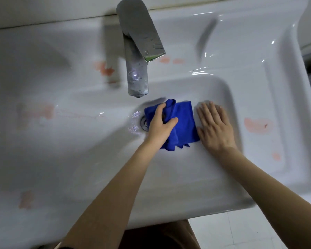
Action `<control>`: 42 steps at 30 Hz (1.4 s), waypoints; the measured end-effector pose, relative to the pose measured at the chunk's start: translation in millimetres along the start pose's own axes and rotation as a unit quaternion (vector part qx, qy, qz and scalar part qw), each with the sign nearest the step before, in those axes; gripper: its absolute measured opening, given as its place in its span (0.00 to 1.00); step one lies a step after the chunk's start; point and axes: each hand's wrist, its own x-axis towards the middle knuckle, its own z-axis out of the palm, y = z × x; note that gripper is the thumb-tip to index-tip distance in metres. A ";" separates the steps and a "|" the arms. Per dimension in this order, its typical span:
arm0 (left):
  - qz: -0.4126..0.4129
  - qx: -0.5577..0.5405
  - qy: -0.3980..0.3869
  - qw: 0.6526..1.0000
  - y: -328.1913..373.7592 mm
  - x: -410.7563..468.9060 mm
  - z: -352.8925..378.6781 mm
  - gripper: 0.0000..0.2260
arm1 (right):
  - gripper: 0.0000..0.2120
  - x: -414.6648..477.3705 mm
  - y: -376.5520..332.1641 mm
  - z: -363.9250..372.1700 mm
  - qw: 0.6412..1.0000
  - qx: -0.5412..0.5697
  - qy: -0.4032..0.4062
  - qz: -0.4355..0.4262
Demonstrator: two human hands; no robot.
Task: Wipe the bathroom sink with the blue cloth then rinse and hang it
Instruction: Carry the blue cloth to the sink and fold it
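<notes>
From the head camera, our left hand (160, 123) is curled around a bunched fold of the blue cloth (184, 123), thumb and fingers pinching it. Just to its right, our right hand (214, 126) lies flat, fingers spread, palm on the wet basin of the sink (187, 177), touching the cloth's edge. The cloth sits in the basin, partly covering the drain (144, 124) beside our left hand, below the faucet (136, 69).

l hand (160, 123) grip curled shut, r hand (215, 126) flat, fingers spread, both arms extended fwd
</notes>
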 end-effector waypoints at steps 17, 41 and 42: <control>-0.008 0.306 0.150 0.940 -38.3 8.5 3.0 0.22 | 0.28 3.1 -3.3 0.4 1.000 -0.029 -0.012 -0.006; 0.094 0.202 0.221 0.950 -54.7 -22.0 -98.1 0.09 | 0.28 39.1 -82.8 16.4 0.983 0.175 -0.050 0.016; 0.121 0.218 0.214 0.944 -50.9 -21.1 -90.4 0.08 | 0.28 39.4 -82.9 15.8 0.983 0.179 -0.046 0.016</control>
